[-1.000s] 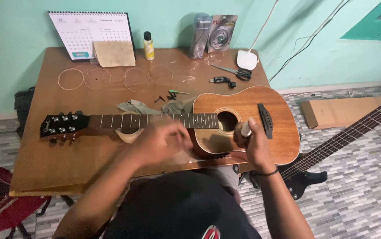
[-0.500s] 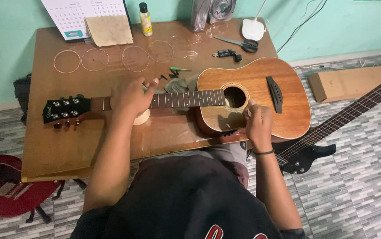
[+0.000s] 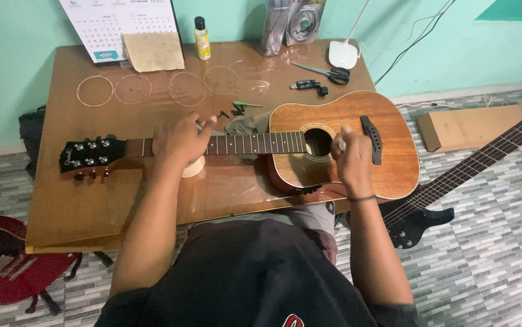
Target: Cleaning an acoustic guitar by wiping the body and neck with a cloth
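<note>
A brown acoustic guitar lies flat on the wooden table, its black headstock pointing left. My left hand rests on the neck near the low frets, fingers curled over the fretboard, above a roll of tape under the neck. My right hand hovers over the body between the soundhole and the black bridge, closed on a small pale object that I cannot identify. No strings show on the neck.
Several coiled strings lie along the far table side, with a small yellow bottle, scissors, a black tool, a cloth and a calendar. A red guitar lies on the floor left, a black bass right.
My left hand slid from the middle of the guitar out along the neck toward the headstock. My right hand stayed over the body near the soundhole. The camera view moved closer.
</note>
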